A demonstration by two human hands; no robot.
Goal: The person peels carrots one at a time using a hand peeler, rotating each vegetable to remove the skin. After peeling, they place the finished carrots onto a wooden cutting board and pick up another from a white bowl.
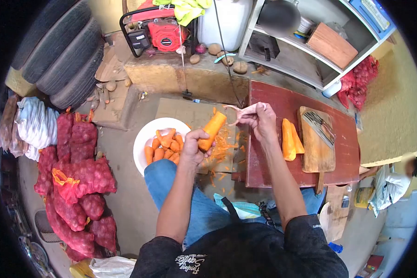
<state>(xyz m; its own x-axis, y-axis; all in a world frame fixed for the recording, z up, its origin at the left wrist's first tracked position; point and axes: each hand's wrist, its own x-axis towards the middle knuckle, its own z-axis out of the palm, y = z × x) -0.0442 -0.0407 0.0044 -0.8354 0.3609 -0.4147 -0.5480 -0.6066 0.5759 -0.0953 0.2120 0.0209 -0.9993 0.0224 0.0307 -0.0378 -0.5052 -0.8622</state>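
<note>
My left hand (197,145) is wrapped round the lower end of a thick orange carrot (214,129), which tilts up to the right. Just right of it, my right hand (260,119) grips a pale pinkish peeler (249,110), its forked end pointing left toward the carrot and a small gap between them. Orange peelings (223,144) lie on the cardboard (171,109) beneath. To the left, a white basin (141,143) holds several smaller carrots (168,141).
On the red table (275,99) at the right are large orange pieces (289,141) and a wooden board (317,157) with knives (320,126). Red mesh sacks (81,180) fill the left floor. Behind stand tyres (69,51), a red generator (164,37) and shelves (296,51).
</note>
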